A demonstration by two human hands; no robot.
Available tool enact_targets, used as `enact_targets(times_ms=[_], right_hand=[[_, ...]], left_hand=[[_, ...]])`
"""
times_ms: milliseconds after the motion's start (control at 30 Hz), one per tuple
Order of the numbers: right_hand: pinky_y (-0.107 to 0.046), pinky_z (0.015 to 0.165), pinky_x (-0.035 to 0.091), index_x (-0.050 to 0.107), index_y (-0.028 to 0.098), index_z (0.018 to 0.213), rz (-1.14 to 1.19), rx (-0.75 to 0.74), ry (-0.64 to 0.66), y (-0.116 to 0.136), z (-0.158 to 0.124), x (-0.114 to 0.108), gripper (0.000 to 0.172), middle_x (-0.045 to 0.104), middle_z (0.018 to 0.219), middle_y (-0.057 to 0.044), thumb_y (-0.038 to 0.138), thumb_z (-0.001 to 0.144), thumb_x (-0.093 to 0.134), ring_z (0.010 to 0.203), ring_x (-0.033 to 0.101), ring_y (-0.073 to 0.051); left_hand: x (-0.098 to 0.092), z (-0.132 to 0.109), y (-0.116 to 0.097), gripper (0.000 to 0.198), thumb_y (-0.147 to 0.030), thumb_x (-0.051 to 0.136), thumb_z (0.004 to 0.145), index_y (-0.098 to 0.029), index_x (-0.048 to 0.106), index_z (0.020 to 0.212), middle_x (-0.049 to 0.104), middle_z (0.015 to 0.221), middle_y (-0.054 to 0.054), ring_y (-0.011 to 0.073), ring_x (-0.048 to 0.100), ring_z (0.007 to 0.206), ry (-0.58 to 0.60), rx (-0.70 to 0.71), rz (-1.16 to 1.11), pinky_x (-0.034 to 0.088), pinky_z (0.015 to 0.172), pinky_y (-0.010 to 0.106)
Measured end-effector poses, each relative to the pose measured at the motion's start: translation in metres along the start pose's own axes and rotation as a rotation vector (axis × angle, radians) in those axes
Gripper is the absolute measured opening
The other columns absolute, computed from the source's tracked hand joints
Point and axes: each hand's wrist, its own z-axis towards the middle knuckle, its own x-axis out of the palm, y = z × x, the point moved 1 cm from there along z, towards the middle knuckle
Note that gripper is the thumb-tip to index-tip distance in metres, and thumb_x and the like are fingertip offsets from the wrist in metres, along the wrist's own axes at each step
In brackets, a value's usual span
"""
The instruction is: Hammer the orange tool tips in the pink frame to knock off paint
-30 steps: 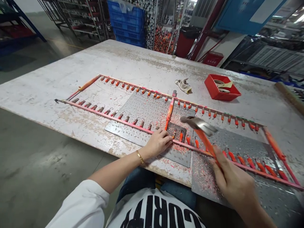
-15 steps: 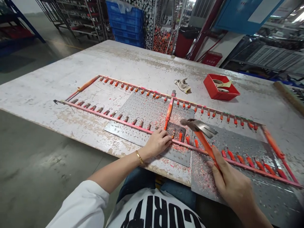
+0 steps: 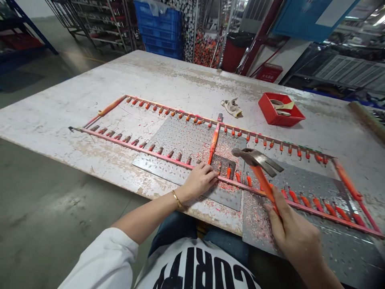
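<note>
**A:** Progress? The pink rack (image 3: pixel 144 149) lies centre frame on the worktop (image 3: pixel 168 76), across checker plates (image 3: pixel 171 148). Near-bar hooks (image 3: pixel 126 139) at left look dull, so probably worked. Hooks (image 3: pixel 317 204) at lower right are bright orange, so probably left.

**B:** Hands?

**A:** Right hand (image 3: pixel 296 237) closed around the hammer (image 3: pixel 264 186), head above the bar. Left hand (image 3: pixel 200 180) lies on the bar, fingers curled; can't tell if gripping.

Single head-worn camera, looking forward and down from above the person's shirt (image 3: pixel 198 269). Close view of left hand (image 3: pixel 200 182) and right hand (image 3: pixel 293 235) at the surface (image 3: pixel 180 76), with floor (image 3: pixel 60 208) at left and storage racks (image 3: pixel 102 24) beyond.
</note>
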Motion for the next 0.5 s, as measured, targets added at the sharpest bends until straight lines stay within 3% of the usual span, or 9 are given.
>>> enact_targets(times_ms=[167,233,300,400,500], right_hand=[[-0.025,0.043,0.04,-0.004,0.036,0.167,-0.021,-0.055,0.251,0.003,-0.013,0.024,0.078,0.076,0.083,0.005,0.019,0.103,0.039,0.046,0.061,-0.013],[-0.025,0.044,0.041,-0.003,0.037,0.167,-0.034,-0.05,0.284,-0.001,-0.015,0.022,0.078,0.077,0.089,0.004,0.019,0.103,0.039,0.048,0.062,-0.013],[-0.024,0.048,0.043,0.003,0.036,0.167,-0.034,-0.038,0.256,-0.004,-0.012,0.013,0.077,0.077,0.09,0.003,0.022,0.104,0.043,0.052,0.064,-0.013],[-0.024,0.059,0.046,0.009,0.026,0.168,0.0,0.003,0.101,-0.004,-0.004,0.001,0.078,0.075,0.079,0.001,0.025,0.102,0.052,0.055,0.064,-0.013],[-0.023,0.06,0.047,0.012,0.026,0.168,0.024,0.028,0.065,-0.001,-0.008,0.009,0.08,0.076,0.08,0.0,0.022,0.101,0.054,0.055,0.065,-0.013]], left_hand=[[0.003,-0.001,0.001,0.027,-0.032,0.05,0.105,-0.017,0.071,0.097,0.065,0.095,0.009,0.02,0.053,0.088,-0.011,0.008,-0.004,0.047,0.08,0.036],[0.003,-0.001,0.001,0.027,-0.032,0.05,0.105,-0.017,0.071,0.097,0.065,0.094,0.009,0.0199,0.053,0.087,-0.011,0.011,-0.008,0.047,0.079,0.036],[0.002,-0.001,0.0,0.027,-0.032,0.05,0.105,-0.017,0.071,0.098,0.065,0.094,0.009,0.0203,0.053,0.088,-0.015,0.003,-0.011,0.047,0.079,0.036],[0.001,-0.001,-0.001,0.026,-0.031,0.05,0.105,-0.018,0.072,0.1,0.065,0.096,0.009,0.0214,0.053,0.092,-0.017,-0.012,-0.015,0.048,0.081,0.037],[0.001,-0.001,-0.001,0.027,-0.032,0.05,0.105,-0.018,0.072,0.099,0.066,0.096,0.01,0.0215,0.054,0.091,-0.011,-0.01,-0.008,0.048,0.081,0.037]])
